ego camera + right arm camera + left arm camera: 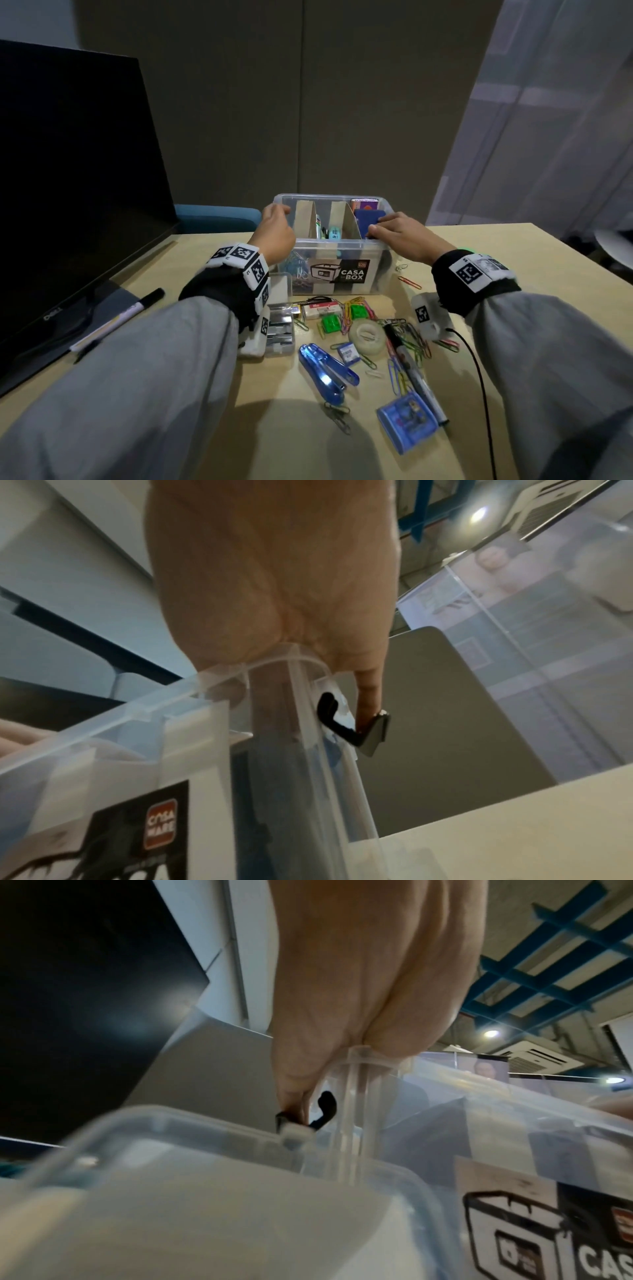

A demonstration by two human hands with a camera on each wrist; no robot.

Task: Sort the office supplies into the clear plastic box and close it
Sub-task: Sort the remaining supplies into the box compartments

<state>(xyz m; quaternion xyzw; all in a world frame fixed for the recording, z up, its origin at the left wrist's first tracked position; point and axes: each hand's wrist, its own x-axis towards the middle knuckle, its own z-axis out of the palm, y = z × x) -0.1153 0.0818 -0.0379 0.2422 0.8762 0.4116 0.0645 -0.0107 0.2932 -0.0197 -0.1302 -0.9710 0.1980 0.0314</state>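
Note:
The clear plastic box with a CASA BOX label stands open at the table's far middle, cardboard dividers inside. Its left compartment holds coloured paper clips, the middle pens, the right a blue item. My left hand grips the left rim, and my right hand grips the right front corner. In the wrist views the left hand and right hand each sit on a corner of the box, with one finger on a black side latch.
Loose on the table in front: blue stapler, tape roll, black marker, small blue box, green binder clips, paper clips, staple case. A dark monitor stands left, a marker on its base.

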